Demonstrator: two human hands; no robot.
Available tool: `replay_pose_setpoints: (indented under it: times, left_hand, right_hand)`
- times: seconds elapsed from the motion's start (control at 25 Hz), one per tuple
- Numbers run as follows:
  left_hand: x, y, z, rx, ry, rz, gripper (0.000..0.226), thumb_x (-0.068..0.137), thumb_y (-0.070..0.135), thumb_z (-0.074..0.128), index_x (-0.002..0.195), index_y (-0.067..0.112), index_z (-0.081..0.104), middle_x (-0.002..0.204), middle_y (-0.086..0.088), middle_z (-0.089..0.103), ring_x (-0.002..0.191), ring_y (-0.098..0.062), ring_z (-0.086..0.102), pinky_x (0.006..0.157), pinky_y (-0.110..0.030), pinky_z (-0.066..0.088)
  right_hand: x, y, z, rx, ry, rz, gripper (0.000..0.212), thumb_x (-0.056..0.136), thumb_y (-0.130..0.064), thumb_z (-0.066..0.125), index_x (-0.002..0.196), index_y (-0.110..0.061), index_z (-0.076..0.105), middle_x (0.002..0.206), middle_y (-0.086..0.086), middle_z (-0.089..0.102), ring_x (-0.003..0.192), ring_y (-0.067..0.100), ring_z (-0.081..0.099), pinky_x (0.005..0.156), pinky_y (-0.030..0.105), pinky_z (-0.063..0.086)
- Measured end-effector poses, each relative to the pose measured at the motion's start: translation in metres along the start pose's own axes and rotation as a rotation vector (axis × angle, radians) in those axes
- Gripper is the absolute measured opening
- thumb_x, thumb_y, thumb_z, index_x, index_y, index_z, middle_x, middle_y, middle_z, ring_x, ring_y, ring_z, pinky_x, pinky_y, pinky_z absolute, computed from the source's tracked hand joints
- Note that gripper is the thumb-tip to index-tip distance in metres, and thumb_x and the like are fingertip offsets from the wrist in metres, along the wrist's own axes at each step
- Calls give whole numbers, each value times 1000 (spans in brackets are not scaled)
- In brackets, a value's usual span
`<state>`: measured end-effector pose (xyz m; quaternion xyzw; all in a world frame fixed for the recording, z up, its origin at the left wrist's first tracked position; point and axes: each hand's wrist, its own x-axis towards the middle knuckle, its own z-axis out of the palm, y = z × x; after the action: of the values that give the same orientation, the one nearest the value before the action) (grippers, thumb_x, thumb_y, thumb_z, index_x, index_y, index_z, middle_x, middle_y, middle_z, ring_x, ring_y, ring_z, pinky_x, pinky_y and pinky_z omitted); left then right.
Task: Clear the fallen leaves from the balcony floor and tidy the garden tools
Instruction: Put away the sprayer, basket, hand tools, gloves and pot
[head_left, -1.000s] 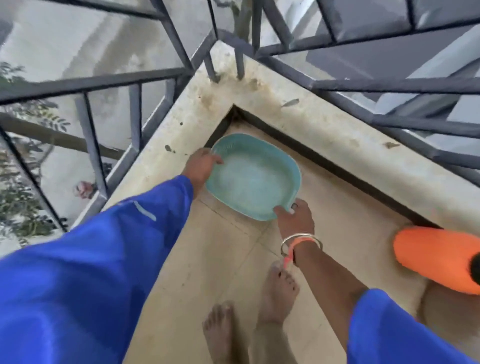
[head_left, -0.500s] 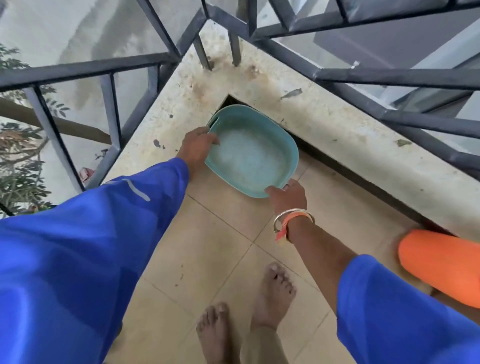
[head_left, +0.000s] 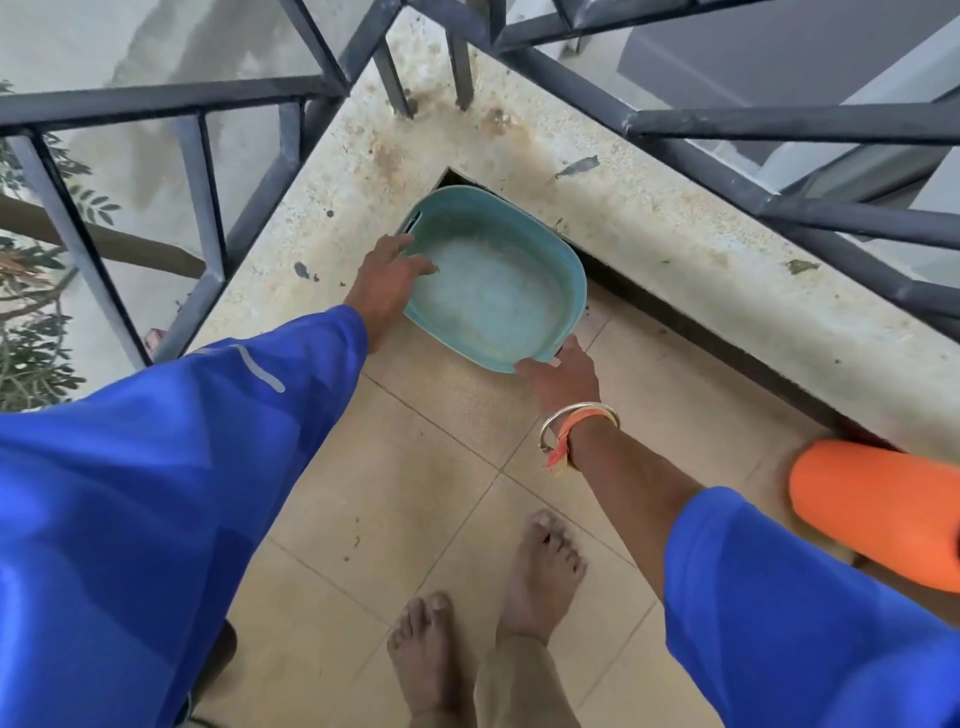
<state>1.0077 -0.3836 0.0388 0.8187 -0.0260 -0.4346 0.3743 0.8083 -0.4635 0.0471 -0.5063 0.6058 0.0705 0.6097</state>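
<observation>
An empty teal plastic basket (head_left: 574, 280) sits in the corner of the tiled balcony floor (head_left: 415, 467), tucked against the stone ledge. My left hand (head_left: 387, 283) lies over its left rim, fingers stretched out straight into the basket. At the near right corner, my right hand (head_left: 563, 371) holds the rim, thumb along the edge and fingers curled beneath. Two small fallen leaves lie on the ledge, one (head_left: 576, 166) behind the basket and one (head_left: 802, 266) further right.
The stained stone ledge (head_left: 675, 234) and dark metal railing (head_left: 779, 124) enclose the corner. An orange rounded object (head_left: 878, 514) lies on the floor at the right. My bare feet (head_left: 540, 571) stand on the tiles below the basket.
The basket has gone further into the corner, against the ledge. My left hand's fingers have loosened from a grip on the rim and now lie straight.
</observation>
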Motion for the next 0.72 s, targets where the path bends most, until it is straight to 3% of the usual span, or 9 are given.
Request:
replay_pose_setpoints:
  times: [0.08, 0.12, 0.2, 0.28, 0.36, 0.44, 0.56, 0.72]
  left_hand:
    - [-3, -2, -3, -4, 12, 43, 63, 85, 30, 62, 146, 25, 46, 151, -1, 42, 135, -21, 43, 114, -42, 37]
    - [-5, -3, -4, -7, 19, 53, 64, 84, 31, 62, 145, 24, 46, 149, 0, 45, 134, -21, 45, 113, -42, 39]
    - [-11, -7, -6, -44, 36, 81, 60, 87, 28, 62, 144, 21, 46, 141, 3, 51, 128, -17, 50, 104, -28, 45]
    - [-27, -12, -5, -42, 51, 124, 53, 94, 21, 59, 144, 17, 44, 132, 8, 52, 117, -8, 54, 87, -9, 45]
    - [-43, -22, -5, 87, 36, 178, 54, 96, 22, 57, 147, 16, 39, 140, 5, 49, 121, -7, 51, 100, -13, 40]
    - [-65, -35, -10, 329, -28, 215, 59, 98, 26, 56, 152, 15, 33, 154, -3, 40, 136, -15, 40, 112, -25, 28]
    - [-105, -47, -16, 630, -86, 290, 64, 99, 32, 53, 154, 10, 27, 160, -10, 29, 147, -25, 28, 123, -37, 21]
    - [-165, -34, -21, 639, 22, 319, 63, 104, 28, 46, 156, 6, 19, 164, -14, 14, 153, -25, 10, 120, -26, 3]
  right_hand:
    - [0, 1, -2, -17, -9, -12, 48, 86, -13, 65, 131, -20, 50, 118, -3, 57, 94, 15, 55, 63, 18, 39]
    - [-1, 0, -3, -27, -7, -15, 50, 87, -13, 65, 133, -21, 49, 118, -5, 55, 95, 12, 53, 67, 16, 39]
    - [-4, 1, -6, -43, 0, -20, 57, 90, -15, 64, 142, -21, 43, 118, -9, 49, 102, 8, 46, 84, 19, 37]
    - [-9, 1, -8, -71, 16, -23, 63, 92, -16, 64, 148, -18, 35, 131, -3, 49, 114, 12, 46, 94, 28, 37]
    - [-17, 0, -8, -130, 40, -46, 65, 92, -18, 65, 149, -15, 32, 146, 4, 44, 132, 22, 44, 103, 35, 37]
    - [-29, -1, -6, -235, 57, -106, 69, 92, -17, 65, 150, -15, 28, 152, 5, 37, 139, 25, 38, 104, 30, 33]
    - [-52, -3, -4, -553, 27, -288, 81, 91, -16, 63, 156, -16, 13, 163, 6, 13, 149, 26, 19, 114, 30, 22]
    - [-82, -27, -2, -821, 26, -534, 81, 90, -23, 59, 156, -17, 12, 164, 8, 6, 151, 26, 9, 119, 37, 20]
